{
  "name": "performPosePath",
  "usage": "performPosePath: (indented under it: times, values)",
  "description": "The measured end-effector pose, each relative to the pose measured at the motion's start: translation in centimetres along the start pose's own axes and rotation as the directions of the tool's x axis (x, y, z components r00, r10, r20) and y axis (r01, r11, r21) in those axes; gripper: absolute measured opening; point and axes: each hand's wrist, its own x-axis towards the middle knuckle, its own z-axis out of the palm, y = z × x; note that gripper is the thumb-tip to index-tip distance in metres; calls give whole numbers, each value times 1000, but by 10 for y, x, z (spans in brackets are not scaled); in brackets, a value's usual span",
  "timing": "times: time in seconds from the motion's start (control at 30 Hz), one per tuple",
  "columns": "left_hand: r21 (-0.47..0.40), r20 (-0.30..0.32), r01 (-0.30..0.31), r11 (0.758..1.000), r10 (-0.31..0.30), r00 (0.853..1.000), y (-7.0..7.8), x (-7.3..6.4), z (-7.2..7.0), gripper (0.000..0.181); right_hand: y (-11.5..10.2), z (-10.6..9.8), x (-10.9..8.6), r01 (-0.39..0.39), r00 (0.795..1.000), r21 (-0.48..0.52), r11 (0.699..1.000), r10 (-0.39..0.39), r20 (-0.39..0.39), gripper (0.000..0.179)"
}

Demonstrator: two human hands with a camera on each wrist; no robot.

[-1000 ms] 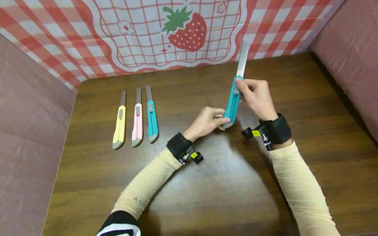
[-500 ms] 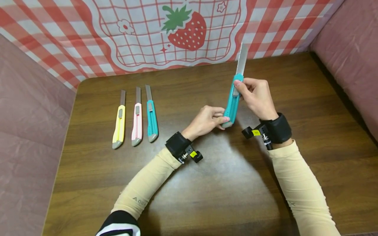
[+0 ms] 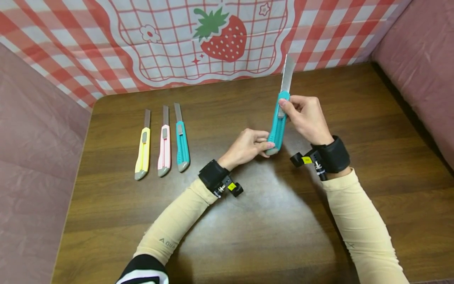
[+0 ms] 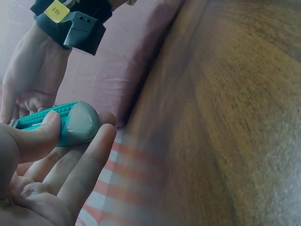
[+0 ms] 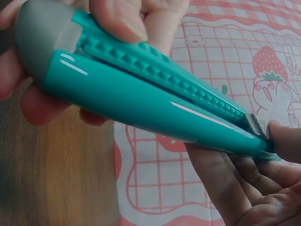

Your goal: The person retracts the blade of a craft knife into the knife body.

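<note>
Turquoise utility knife (image 3: pixel 278 130) held aloft at both ends

The knife is in the air above the wooden table (image 3: pixel 266 244), tilted, with its blade (image 3: pixel 287 75) well out and pointing away from the person. Its grey slider (image 5: pixel 257 126) sits toward the blade end of the handle (image 5: pixel 117 92), the right thumb (image 5: pixel 289 142) against it. The right hand (image 3: pixel 309 118) is clamped on the handle just below the blade; the left hand (image 3: pixel 244 147) pinches the tail, thumb and fingers closed beside the grey end cap (image 4: pixel 84 123).

The step in hand looks like working the slider while the tail is steadied. The next move seems to call for a firm pinch there, measured thumb pressure, and fingertips off the edge.

To the left, side by side but apart, lie a yellow utility knife (image 3: pixel 143 154), a pink utility knife (image 3: pixel 164 154) and a second turquoise utility knife (image 3: pixel 182 148), blades out. Behind hangs a strawberry-print cloth (image 3: pixel 333 39).
</note>
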Motion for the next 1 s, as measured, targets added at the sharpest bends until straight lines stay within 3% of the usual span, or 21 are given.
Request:
performPosePath:
  times: [0.33,0.5,0.77,1.0]
  values:
    - [-2,-14,6,1000,-6,1000,-1,1,-1,25,-2,-1,0,7,999,14,1000,-8,34,16]
    - [-19,-9,14,1000,-14,1000,0,1,-1,25,7,-1,1,14,999,35,999,-15,45,15]
    - [-21,15,35,999,-34,999,25,-10,-2,25,36,4,6,6,998,15,1000,-7,63,18]
    - [-55,4,21,998,-21,1000,27,-11,-3,24,36,5,5,-11,998,54,998,7,62,21]
